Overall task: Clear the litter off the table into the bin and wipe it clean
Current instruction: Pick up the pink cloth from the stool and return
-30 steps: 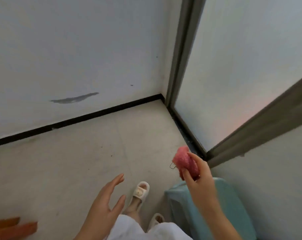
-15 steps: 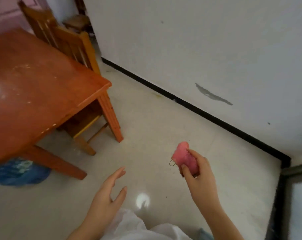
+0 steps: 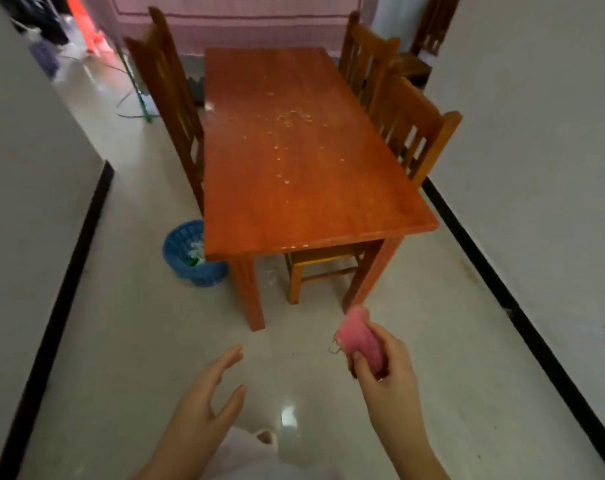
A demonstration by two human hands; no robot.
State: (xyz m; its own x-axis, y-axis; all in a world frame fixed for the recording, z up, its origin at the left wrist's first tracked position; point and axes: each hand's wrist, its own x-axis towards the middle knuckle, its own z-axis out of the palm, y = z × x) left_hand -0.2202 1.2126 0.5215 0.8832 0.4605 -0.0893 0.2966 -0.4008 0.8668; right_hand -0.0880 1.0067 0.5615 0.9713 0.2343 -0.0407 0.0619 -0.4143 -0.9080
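While the person stands well short of the table (image 3: 314,188), the job looks barely begun. Pale crumbs (image 3: 290,117) lie scattered over the far half of the orange-brown top, thickest toward twelve o'clock and thinning toward the near edge, so both the clearing and the wiping appear to be still ahead. A blue bin (image 3: 190,254) sits on the floor at about ten o'clock from the hands, tucked against the table's near left corner, with some white and green scraps already inside it.

At four o'clock the right hand (image 3: 387,379) has its fingers clamped round a wadded pink cloth (image 3: 359,341), a small loop or thread hanging from the cloth's left side. At seven o'clock the left hand (image 3: 207,400) is empty, fingers spread and slightly curled, touching nothing.

Wooden chairs (image 3: 411,126) stand along both long sides. No brand, label or writing can be read anywhere; the cloth and bin are plain as far as the view shows.
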